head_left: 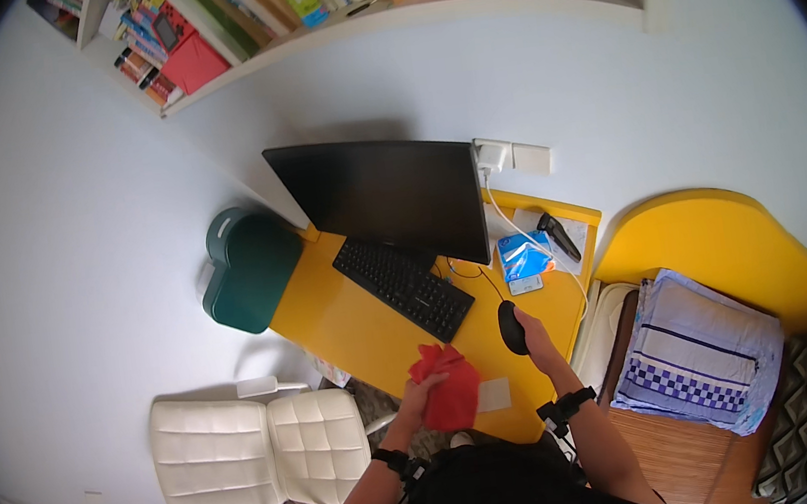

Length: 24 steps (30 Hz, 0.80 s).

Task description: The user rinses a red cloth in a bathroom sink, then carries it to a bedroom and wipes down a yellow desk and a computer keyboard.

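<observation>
My left hand (426, 391) grips a crumpled red cloth (453, 399) over the front edge of the yellow desk (320, 308). In my right hand (536, 338) is a black computer mouse (512, 328), tilted on its side, its cable running back toward the monitor. A black keyboard (405, 287) lies slantwise to the left of the mouse. Behind it stands a dark monitor (387, 199). A pale flat square (494, 395) rests on the desk between my hands, close to the red cloth.
At the desk's right back are a blue packet (525, 256), a black shaver-like device (559, 237) and a white cable. A dark green bin-like container (254, 278) stands left, near a cream chair (277, 452). Folded bedding (695, 352) lies right. A bookshelf (415, 17) hangs above.
</observation>
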Motion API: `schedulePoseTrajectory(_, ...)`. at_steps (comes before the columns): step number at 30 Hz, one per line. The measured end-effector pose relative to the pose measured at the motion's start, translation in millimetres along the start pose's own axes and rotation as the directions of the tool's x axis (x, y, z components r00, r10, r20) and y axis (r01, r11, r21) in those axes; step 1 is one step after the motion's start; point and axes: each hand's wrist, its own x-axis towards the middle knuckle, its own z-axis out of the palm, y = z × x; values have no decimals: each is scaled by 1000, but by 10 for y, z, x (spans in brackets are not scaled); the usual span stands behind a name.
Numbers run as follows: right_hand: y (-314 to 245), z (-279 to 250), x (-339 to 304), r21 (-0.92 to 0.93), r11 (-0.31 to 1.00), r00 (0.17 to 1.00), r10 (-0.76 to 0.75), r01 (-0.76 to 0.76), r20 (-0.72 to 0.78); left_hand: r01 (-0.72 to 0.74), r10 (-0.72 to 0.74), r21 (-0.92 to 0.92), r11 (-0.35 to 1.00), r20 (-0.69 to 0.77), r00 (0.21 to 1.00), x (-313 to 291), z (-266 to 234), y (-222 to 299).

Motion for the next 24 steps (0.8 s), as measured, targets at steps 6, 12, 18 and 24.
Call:
schedulePoseTrajectory(6,-599,488,-379,-242,930,955,-293,275,-41,-192,198,-76,978,67,978,-66,502,796)
schedulePoseTrajectory(12,-696,933,-512,-500,745,810,-570,441,-135,-521,509,14,853,194,839,-10,1411,861)
schedulePoseTrajectory(18,-997,885,-531,-598,610,672,-724,520,-155,-580,540,19,815,342,769,-161,1531,985)
schedulePoseTrajectory(24,-1418,1153,-529,-692,532,675,-733,489,-86,-690,657,-51,722,363,661,-368,1393,1091)
